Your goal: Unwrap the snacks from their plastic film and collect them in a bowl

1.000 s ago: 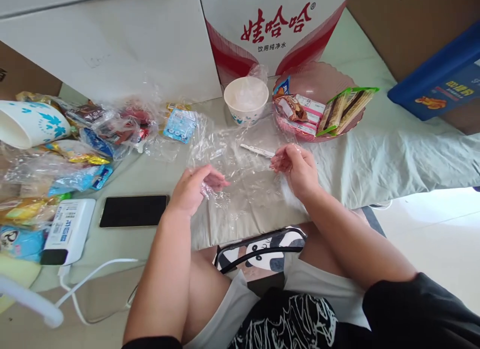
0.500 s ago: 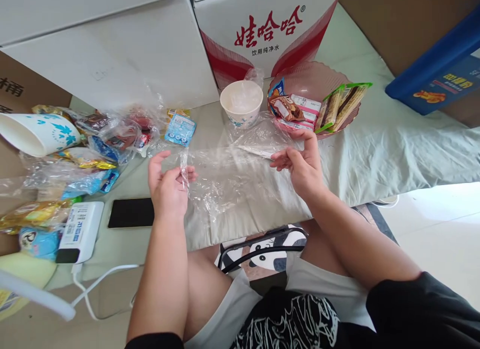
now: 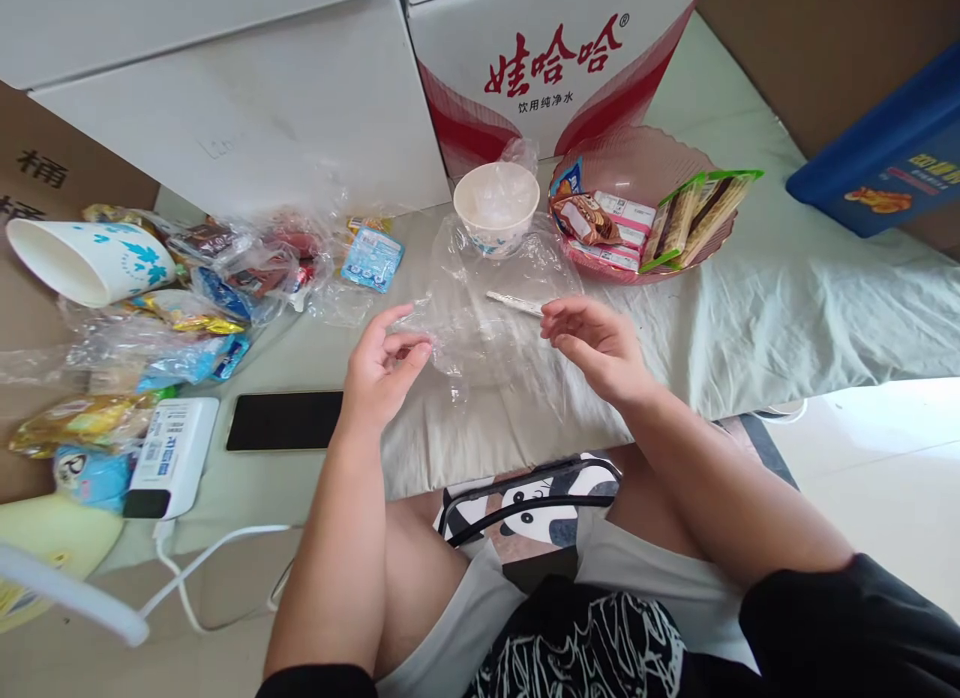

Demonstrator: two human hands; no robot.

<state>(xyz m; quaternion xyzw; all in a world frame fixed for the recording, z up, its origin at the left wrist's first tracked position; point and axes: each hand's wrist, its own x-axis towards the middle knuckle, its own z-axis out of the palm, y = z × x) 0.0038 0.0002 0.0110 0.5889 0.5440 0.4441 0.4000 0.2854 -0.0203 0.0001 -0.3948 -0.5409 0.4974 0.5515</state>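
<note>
Left hand: fingers pinched on the left edge of a clear plastic bag, holding it. Right hand: fingers curled loosely at the bag's right edge; whether it grips the film cannot be told.

The clear plastic bag lies crumpled between the two hands at the centre of the bench, which is covered in pale green cloth. A thin white stick lies on or under the film, just at 10 o'clock of the right hand.

At 12 o'clock of the bag stands a paper cup, upright, with clear film inside it. At 1 o'clock sits a pink bowl holding wrapped snacks. At 9 o'clock of the left hand lies a black phone, flat, with a white charger beside it. At 10 o'clock lies a heap of wrapped snacks and a tipped paper cup. A red-and-white carton stands behind.
</note>
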